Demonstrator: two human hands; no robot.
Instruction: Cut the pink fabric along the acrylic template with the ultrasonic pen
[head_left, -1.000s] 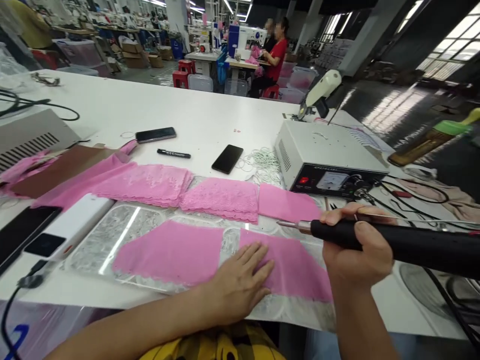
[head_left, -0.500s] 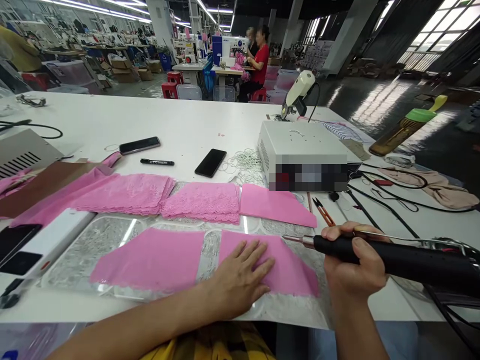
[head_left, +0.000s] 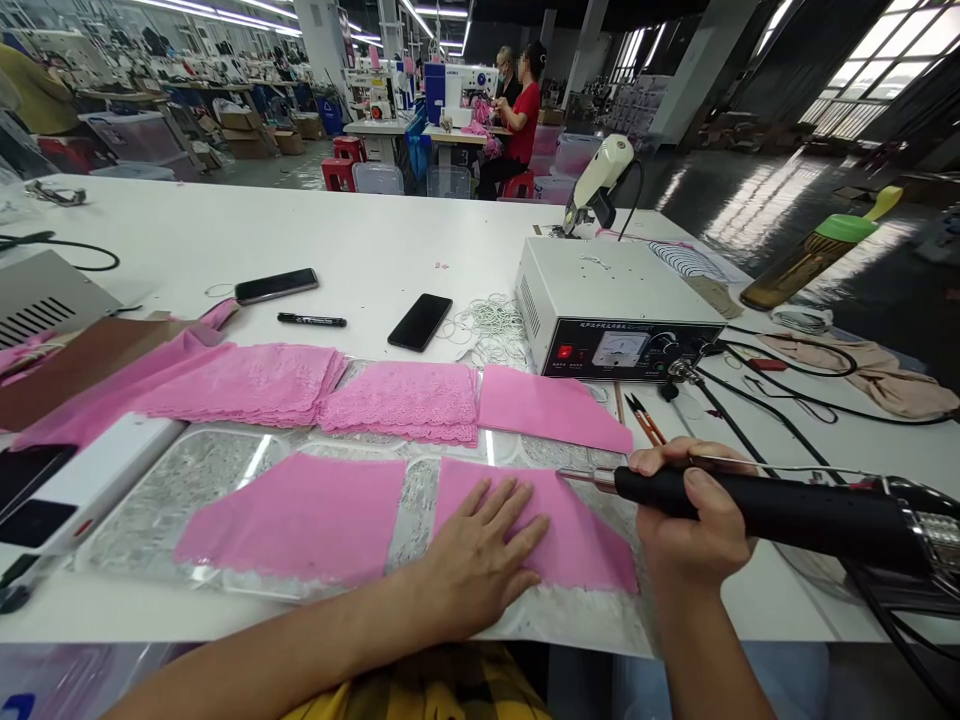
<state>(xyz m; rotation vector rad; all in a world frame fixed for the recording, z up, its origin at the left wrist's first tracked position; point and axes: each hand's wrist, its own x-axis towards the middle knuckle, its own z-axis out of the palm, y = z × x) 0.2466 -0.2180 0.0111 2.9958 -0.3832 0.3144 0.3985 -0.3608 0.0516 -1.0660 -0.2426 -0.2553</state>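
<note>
My left hand [head_left: 480,555] lies flat, fingers spread, on the right pink fabric piece [head_left: 592,555], pressing it to the clear plastic sheet [head_left: 420,510]. In my right hand [head_left: 694,520] is a black ultrasonic hand tool [head_left: 810,515], its thin metal tip pointing left. That tip meets the upper edge of the same fabric piece, just right of my left fingertips. Another pink fabric piece [head_left: 300,520] lies flat to the left. Behind them are two stacks of scalloped pink lace [head_left: 405,400] [head_left: 244,385] and a plain pink stack [head_left: 551,408].
A control box [head_left: 619,300] with a dial stands behind the plain stack, cables [head_left: 795,430] running right. Orange thread snips [head_left: 645,420] lie near my right hand. Phones [head_left: 420,322], a marker [head_left: 311,320], a white device [head_left: 112,480] and a bottle [head_left: 810,262] are also on the table.
My right hand has brought the tool slightly left, its tip now over the fabric's upper edge. My left hand stays in place on the fabric.
</note>
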